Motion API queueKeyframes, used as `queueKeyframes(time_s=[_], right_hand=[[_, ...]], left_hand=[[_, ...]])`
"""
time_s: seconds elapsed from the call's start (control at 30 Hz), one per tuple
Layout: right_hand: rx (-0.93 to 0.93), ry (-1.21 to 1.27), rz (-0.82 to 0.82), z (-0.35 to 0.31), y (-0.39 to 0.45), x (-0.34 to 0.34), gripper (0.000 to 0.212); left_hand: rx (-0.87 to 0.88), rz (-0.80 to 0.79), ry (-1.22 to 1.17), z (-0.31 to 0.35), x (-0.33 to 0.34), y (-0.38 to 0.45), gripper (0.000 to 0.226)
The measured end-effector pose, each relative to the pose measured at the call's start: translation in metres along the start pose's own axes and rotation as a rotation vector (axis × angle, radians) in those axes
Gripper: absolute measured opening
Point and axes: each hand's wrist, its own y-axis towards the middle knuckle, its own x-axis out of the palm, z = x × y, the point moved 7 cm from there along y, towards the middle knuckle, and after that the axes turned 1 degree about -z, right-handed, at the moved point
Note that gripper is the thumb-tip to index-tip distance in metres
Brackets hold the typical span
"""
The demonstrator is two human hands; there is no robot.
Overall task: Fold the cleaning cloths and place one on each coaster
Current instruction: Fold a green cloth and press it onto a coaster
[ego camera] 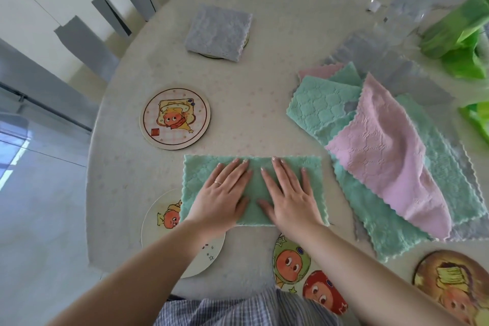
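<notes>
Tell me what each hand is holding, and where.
Nothing is gripped. Left hand and right hand press flat, fingers straight, on the middle of the half-folded green cleaning cloth.

Low in the frame's centre, the left hand (221,193) and right hand (288,193) press flat on a green cloth (254,167) folded on the bench (264,119).

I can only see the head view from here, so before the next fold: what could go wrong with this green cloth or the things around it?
1. The green cloth under the left hand and right hand overlaps the near-left coaster; the next fold could drag that coaster.
2. The loose pile of cloths lies close on the right; a sweeping arm might catch it.
3. The grey folded cloth sits off-centre on its coaster, so a bump could slide it off.
</notes>
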Motion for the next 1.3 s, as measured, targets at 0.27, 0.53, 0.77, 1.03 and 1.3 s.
queueKeyframes(time_s=[0.27,0.53,0.77,1.03,1.3], right_hand=[[0.108,-0.002,0.006,0.045,-0.023,0.006,0.073],[-0.012,0.167,0.086,0.020,0.001,-0.042,0.058],[-0.074,0.109,-0.007,-0.021,0.053,-0.055,0.039],[-0.082,0.085,-0.087,-0.016,0.078,-0.058,0.021],[-0.130,0.486,-0.131,0.002,0.063,-0.085,0.017]], left_hand=[[-0.141,-0.010,0.084,-0.048,0.000,-0.033,0.070],[0.190,0.196,-0.108,-0.003,-0.024,-0.040,0.025],[0.201,0.148,-0.213,0.028,-0.009,-0.033,0.016],[0.150,0.166,-0.273,0.027,-0.009,-0.032,0.007],[0.123,0.240,-0.284,0.016,-0.035,-0.039,0.009]])
